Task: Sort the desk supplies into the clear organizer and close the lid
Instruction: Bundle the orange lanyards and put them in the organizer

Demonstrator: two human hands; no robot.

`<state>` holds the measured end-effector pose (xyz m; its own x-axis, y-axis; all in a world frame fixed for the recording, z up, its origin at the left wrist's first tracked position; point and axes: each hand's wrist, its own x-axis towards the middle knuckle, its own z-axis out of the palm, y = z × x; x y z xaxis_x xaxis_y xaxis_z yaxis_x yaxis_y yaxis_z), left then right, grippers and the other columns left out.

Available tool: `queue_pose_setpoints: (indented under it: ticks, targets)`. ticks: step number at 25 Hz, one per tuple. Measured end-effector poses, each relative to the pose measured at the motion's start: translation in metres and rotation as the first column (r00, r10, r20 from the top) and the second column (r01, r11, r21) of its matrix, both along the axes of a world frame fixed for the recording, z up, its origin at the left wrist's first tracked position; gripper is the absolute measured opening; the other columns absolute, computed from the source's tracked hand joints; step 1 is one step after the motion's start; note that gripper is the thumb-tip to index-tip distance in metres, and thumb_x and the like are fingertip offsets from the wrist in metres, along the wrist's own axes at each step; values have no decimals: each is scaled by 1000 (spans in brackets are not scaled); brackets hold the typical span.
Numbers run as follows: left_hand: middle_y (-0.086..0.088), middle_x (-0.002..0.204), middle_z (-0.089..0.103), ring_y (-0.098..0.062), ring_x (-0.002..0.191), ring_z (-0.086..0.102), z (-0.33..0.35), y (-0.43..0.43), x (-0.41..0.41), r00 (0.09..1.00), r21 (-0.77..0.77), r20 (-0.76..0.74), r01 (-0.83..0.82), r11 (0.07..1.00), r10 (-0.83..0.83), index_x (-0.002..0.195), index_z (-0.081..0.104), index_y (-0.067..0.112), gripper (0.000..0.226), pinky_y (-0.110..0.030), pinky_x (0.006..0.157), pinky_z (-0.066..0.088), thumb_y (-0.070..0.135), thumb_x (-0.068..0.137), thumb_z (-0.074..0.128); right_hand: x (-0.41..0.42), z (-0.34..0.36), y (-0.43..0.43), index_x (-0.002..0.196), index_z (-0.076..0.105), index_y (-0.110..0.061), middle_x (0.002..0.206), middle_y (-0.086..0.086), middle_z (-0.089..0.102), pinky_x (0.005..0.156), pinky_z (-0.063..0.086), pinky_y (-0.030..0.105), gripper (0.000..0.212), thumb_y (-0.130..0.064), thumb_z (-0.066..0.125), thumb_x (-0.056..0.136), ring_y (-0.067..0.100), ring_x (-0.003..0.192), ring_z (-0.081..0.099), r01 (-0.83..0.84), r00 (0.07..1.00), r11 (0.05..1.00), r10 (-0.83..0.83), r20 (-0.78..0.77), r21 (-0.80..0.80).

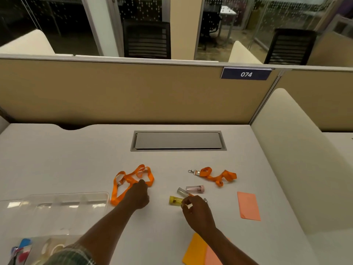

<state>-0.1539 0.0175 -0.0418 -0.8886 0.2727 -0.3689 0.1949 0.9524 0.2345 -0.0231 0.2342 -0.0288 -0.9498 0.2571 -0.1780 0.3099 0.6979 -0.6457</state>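
Head view: the left hand [138, 195] is curled on the near lanyard [133, 178], its fingertips pinching the orange strap where the loops cross. The right hand [198, 211] pinches the end of the yellow tube [174, 200]; whether it also touches the clear tube [182, 192] just behind, I cannot tell.

The step looks like picking up both items for the organizer [57, 204], which lies open at the desk's near left, close to the strap's lower loop. To do it well, the left hand should probably bunch the sprawling strap into a bundle before lifting, so that no loop drags or hangs over a divider. The right should lift the tube straight up, as the round tubes beside it may roll if nudged.

The lanyard is flat, floppy ribbon with a metal clip. The tubes are small and translucent; the pink tube [194, 188] lies just beyond. A second lanyard [215, 175] sits farther right.
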Motion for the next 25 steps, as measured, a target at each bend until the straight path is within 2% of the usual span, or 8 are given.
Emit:
queue_pose_setpoints:
  ticks: [4, 10, 13, 16, 19, 20, 22, 25]
  targets:
    - [-8, 118, 60, -22, 107, 58, 13, 19, 14, 998, 109, -41, -39, 993, 43, 118, 55, 9, 38, -30, 88, 48, 34, 90, 59, -7, 2, 5, 107, 65, -29, 106, -10, 65, 77, 47, 20, 17, -32, 64, 90, 8, 88, 65, -38, 999, 999, 38, -12, -4]
    - [2, 74, 73, -10, 69, 67, 107, 54, 51, 961, 579, 15, -234, 781, 276, 79, 75, 17, 25, -29, 69, 54, 34, 91, 61, -32, 29, -26, 151, 27, -29, 141, -21, 38, 103, 42, 21, 88, -45, 76, 79, -1, 126, 43, -284, 959, 939, 279, -54, -194]
    - [1, 75, 74, -14, 75, 71, 163, 59, 70, 916, 780, 233, -377, 500, 327, 84, 76, 16, 24, -25, 71, 57, 30, 93, 59, -42, 57, -57, 134, 51, -14, 128, -10, 57, 94, 38, 4, 61, -29, 78, 81, -22, 111, 45, -420, 906, 855, 378, -190, -303]
    - [-11, 100, 75, -28, 95, 71, 192, 51, 69, 837, 848, 494, -524, 84, 235, 105, 71, 7, 29, -38, 87, 56, 27, 96, 53, -41, 83, -83, 98, 62, -15, 88, -4, 66, 68, 44, 11, 6, -19, 63, 93, -6, 74, 57, -423, 906, 834, 387, -172, -354]
    - [-8, 120, 68, -25, 112, 64, 197, 34, 57, 829, 875, 483, -469, -121, 281, 124, 62, 10, 40, -42, 100, 47, 35, 95, 50, -35, 88, -94, 85, 60, -24, 79, -12, 64, 69, 47, 17, 16, -28, 53, 99, 4, 71, 60, -321, 940, 831, 340, -43, -454]
    - [-1, 126, 65, -18, 117, 61, 196, 29, 54, 850, 915, 391, -400, -52, 352, 127, 60, 15, 43, -40, 102, 45, 41, 93, 52, -32, 87, -94, 90, 63, -24, 84, -11, 68, 75, 51, 21, 16, -31, 52, 99, 5, 78, 64, -300, 944, 838, 329, -16, -456]
    - [16, 137, 51, 2, 122, 49, 193, 22, 52, 893, 937, 61, -206, 284, 447, 134, 52, 26, 49, -28, 102, 40, 48, 91, 52, -28, 85, -87, 99, 65, -22, 92, -7, 74, 86, 55, 33, 19, -36, 52, 97, 7, 87, 67, -272, 952, 853, 307, 6, -445]
    - [14, 156, 21, 4, 139, 19, 174, 11, 54, 908, 697, -299, -4, 717, 295, 148, 29, 30, 75, -20, 105, 24, 62, 84, 52, -27, 89, -70, 100, 65, -27, 91, -7, 74, 90, 55, 42, 20, -41, 51, 94, 7, 90, 68, -228, 963, 849, 270, 19, -477]
